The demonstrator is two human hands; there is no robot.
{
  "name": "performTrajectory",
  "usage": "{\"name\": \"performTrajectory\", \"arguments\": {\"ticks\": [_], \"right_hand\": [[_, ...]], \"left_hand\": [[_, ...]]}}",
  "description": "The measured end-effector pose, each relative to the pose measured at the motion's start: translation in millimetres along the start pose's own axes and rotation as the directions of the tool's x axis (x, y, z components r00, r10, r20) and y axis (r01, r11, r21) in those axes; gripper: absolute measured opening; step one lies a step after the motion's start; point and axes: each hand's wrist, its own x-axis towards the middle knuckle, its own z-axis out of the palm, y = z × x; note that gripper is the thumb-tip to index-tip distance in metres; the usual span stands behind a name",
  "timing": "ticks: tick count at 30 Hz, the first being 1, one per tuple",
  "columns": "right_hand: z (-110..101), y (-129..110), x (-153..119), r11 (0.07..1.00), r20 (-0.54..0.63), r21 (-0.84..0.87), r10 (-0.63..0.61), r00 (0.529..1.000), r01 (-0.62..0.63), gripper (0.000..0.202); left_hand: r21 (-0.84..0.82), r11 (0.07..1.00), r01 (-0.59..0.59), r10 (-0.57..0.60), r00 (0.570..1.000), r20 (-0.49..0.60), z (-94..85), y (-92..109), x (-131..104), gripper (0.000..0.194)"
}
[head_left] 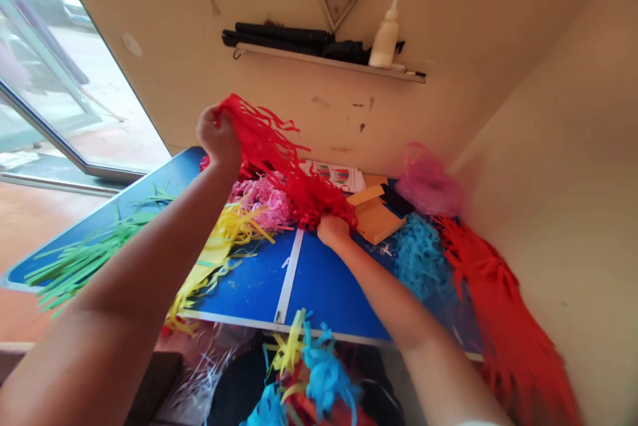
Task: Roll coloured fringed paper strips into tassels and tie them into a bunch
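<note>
My left hand (218,132) is raised at the left, its fingers closed on the end of a red fringed paper strip (264,133). The fringe hangs from it down to the right into a tangled red bunch above the blue table (329,286). My right hand (333,230) is closed on the lower front of that bunch, its fingers partly hidden by the strands. Just left of the bunch lies pink shredded paper (264,197). Yellow fringed paper (229,233) lies nearer, beside my left forearm.
Green fringe (94,260) covers the table's left end. To the right are a tan cardboard piece (376,213), blue shreds (421,256), a pink plastic bag (426,180) and long red fringe (503,313). A wall shelf (323,60) holds a white glue bottle (386,40). Blue and yellow strips (319,359) lie below the front edge.
</note>
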Motion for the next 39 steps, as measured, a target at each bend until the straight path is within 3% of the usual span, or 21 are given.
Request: {"name": "performTrajectory", "arguments": {"ticks": [3, 6, 9, 10, 11, 13, 14, 16, 18, 21, 23, 25, 27, 28, 29, 30, 31, 32, 34, 36, 39], "right_hand": [[-15, 0, -7, 0.998, -0.019, 0.067, 0.009, 1.0, -0.008, 0.031], [-30, -6, -38, 0.988, -0.084, 0.146, -0.041, 0.996, 0.053, 0.032], [-26, -26, -89, 0.932, -0.12, 0.296, -0.183, 0.976, 0.211, 0.031], [-20, -36, -107, 0.858, -0.113, 0.426, -0.266, 0.957, 0.288, 0.032], [-13, -46, -123, 0.699, -0.109, 0.624, -0.364, 0.925, 0.349, 0.035], [3, -65, -150, 0.263, -0.17, 0.91, -0.471, 0.866, 0.322, 0.047], [10, -73, -159, 0.04, -0.213, 0.965, -0.458, 0.863, 0.26, 0.053], [19, -82, -167, -0.243, -0.256, 0.954, -0.348, 0.902, 0.177, 0.058], [22, -77, -168, -0.386, -0.21, 0.916, -0.236, 0.949, 0.107, 0.058], [22, -41, -167, -0.452, -0.106, 0.891, -0.145, 0.984, 0.03, 0.053], [22, -4, -172, -0.42, -0.052, 0.907, -0.016, 0.999, 0.04, 0.049], [25, 33, -184, -0.25, -0.04, 0.962, 0.264, 0.964, 0.109, 0.048], [27, 58, -201, 0.115, -0.195, 0.981, 0.589, 0.784, 0.157, 0.047], [28, 63, -211, 0.324, -0.329, 0.935, 0.65, 0.685, 0.142, 0.045], [30, 63, -219, 0.505, -0.456, 0.854, 0.611, 0.647, 0.125, 0.04], [31, 58, -226, 0.643, -0.54, 0.754, 0.488, 0.685, 0.136, 0.035], [33, 50, -231, 0.729, -0.562, 0.659, 0.314, 0.765, 0.185, 0.031], [36, 40, -234, 0.77, -0.536, 0.584, 0.13, 0.834, 0.255, 0.03], [41, 24, -235, 0.8, -0.463, 0.486, -0.104, 0.88, 0.35, 0.036], [42, 15, -235, 0.853, -0.502, 0.433, -0.04, 0.864, 0.292, 0.044], [36, 15, -243, 0.85, -0.597, 0.499, 0.197, 0.777, 0.168, 0.049]], "left_hand": [[0.038, 0.999, 0.027, -0.021, 0.988, -0.15, -58.7, 25, 3, 0.039], [0.183, 0.973, -0.141, 0.144, 0.99, -0.003, -102.0, 43, -36, 0.028], [0.321, 0.917, -0.235, 0.173, 0.962, 0.211, -116.7, 49, -110, 0.027], [0.317, 0.917, -0.244, 0.161, 0.95, 0.268, -116.7, 50, -138, 0.026], [0.29, 0.922, -0.256, 0.164, 0.938, 0.306, -115.7, 52, -166, 0.026], [0.189, 0.934, -0.304, 0.221, 0.904, 0.366, -113.5, 58, -215, 0.029], [0.123, 0.932, -0.34, 0.269, 0.879, 0.393, -113.2, 62, -235, 0.032], [0.016, 0.922, -0.387, 0.336, 0.82, 0.463, -114.2, 69, -267, 0.037], [-0.026, 0.919, -0.394, 0.352, 0.789, 0.504, -115.2, 74, -287, 0.038], [-0.096, 0.907, -0.409, 0.384, 0.714, 0.586, -110.2, 73, -304, 0.037], [-0.142, 0.899, -0.414, 0.398, 0.641, 0.657, -100.8, 69, -315, 0.037], [-0.137, 0.899, -0.416, 0.377, 0.576, 0.725, -87.8, 66, -327, 0.038], [-0.104, 0.899, -0.426, 0.337, 0.52, 0.785, -73.7, 65, -341, 0.038], [-0.084, 0.899, -0.43, 0.316, 0.505, 0.803, -67.3, 66, -348, 0.038], [-0.062, 0.901, -0.429, 0.294, 0.501, 0.814, -61.8, 68, -354, 0.038], [-0.045, 0.905, -0.422, 0.276, 0.505, 0.818, -57.4, 71, -359, 0.037], [-0.033, 0.911, -0.411, 0.262, 0.516, 0.816, -54.3, 74, -363, 0.035], [-0.027, 0.917, -0.397, 0.252, 0.527, 0.812, -52.4, 77, -366, 0.033], [-0.021, 0.934, -0.357, 0.229, 0.551, 0.803, -51.9, 83, -369, 0.03], [0.004, 0.95, -0.313, 0.19, 0.586, 0.788, -53.7, 88, -370, 0.027], [0.051, 0.955, -0.291, 0.149, 0.622, 0.769, -55.2, 93, -370, 0.026]]}}
